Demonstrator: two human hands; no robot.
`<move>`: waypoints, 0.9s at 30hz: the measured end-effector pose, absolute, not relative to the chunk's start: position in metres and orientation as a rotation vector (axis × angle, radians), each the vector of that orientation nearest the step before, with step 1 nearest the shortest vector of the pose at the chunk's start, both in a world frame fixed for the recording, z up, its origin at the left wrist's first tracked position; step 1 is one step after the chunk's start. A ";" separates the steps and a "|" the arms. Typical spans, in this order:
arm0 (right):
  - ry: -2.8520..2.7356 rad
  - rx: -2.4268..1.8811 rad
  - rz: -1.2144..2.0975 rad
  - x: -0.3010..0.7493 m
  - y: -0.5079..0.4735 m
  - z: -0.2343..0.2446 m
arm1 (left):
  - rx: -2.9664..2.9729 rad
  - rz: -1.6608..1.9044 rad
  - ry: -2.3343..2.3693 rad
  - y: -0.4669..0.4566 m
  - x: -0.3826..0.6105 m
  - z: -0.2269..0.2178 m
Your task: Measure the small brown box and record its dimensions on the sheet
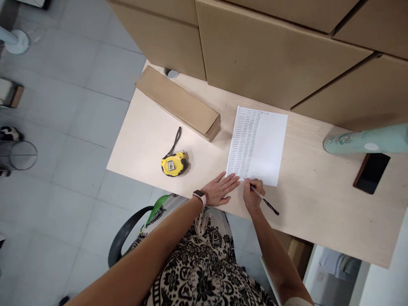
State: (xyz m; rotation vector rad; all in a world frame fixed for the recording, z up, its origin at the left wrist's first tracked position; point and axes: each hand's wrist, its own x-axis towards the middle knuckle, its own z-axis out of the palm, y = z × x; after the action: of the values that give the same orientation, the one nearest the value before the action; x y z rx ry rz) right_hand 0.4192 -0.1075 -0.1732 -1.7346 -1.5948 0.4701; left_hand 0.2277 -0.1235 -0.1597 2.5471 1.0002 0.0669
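Observation:
A white sheet of paper (pixel 269 144) with columns of small writing lies on the pale wooden desk. My left hand (pixel 220 189) rests flat near the sheet's lower left corner, fingers stretched out and touching its edge. A smartwatch (pixel 199 196) is on that wrist. My right hand (pixel 253 193) grips a pen (pixel 269 205) with its tip down at the bottom of the writing. To the left of the sheet sits a yellow and black tape measure (pixel 174 165) with a wrist strap. Behind it lies a long cardboard box (pixel 180 104).
Large cardboard boxes (pixel 264 55) stand along the desk's back. On the right are a mint green bottle (pixel 363 141) and a dark phone (pixel 372 173). The desk's left edge borders a tiled floor (pixel 73 106). A chair armrest (pixel 123 238) is beside me at the lower left.

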 end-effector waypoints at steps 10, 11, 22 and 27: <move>-1.606 -1.746 0.487 0.418 -0.107 -0.171 | 2.543 0.031 1.001 -0.123 0.228 -0.158; -1.610 -1.745 0.489 0.418 -0.107 -0.171 | 2.543 0.034 1.002 -0.123 0.228 -0.158; -1.638 -1.724 0.471 0.419 -0.105 -0.171 | 2.542 0.067 0.998 -0.122 0.228 -0.158; -1.639 -1.744 0.463 0.418 -0.105 -0.171 | 2.534 0.049 1.005 -0.122 0.228 -0.158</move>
State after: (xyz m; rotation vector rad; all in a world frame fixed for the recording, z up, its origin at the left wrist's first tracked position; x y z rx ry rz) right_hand 0.4182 -0.1049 -0.1706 -1.7440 -1.6386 0.4634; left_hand 0.2284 -0.1225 -0.1582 2.5335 1.0054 0.0487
